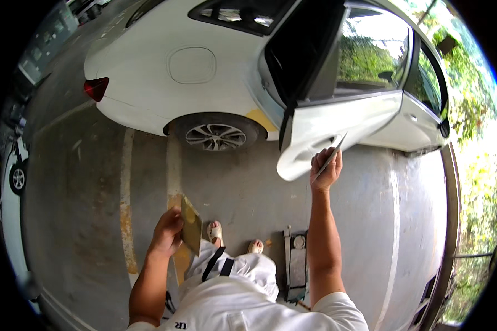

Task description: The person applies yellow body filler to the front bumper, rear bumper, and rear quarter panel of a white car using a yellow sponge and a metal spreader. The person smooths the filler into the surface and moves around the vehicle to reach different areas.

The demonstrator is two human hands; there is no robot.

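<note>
My left hand [167, 231] is closed on the edge of a flat mixing board [191, 225], tan-yellow with a lighter smear on its face. It is held upright in front of my left thigh. Stretched out ahead, my right hand [326, 172] grips a thin grey putty spreader [337, 148], seen nearly edge-on and tilted up. The spreader's tip overlaps the lower part of the white car's open rear door [364, 115]; whether it touches the panel I cannot tell. A yellow filler-like patch [260, 117] covers the body beside the rear wheel [215, 135].
The white car [132, 60] fills the far side, its rear door swung toward me. A floor jack [297, 265] lies on the grey floor right of my feet. Another white car [14, 193] stands at the far left. A low ledge [450, 220] runs along the right, with greenery beyond.
</note>
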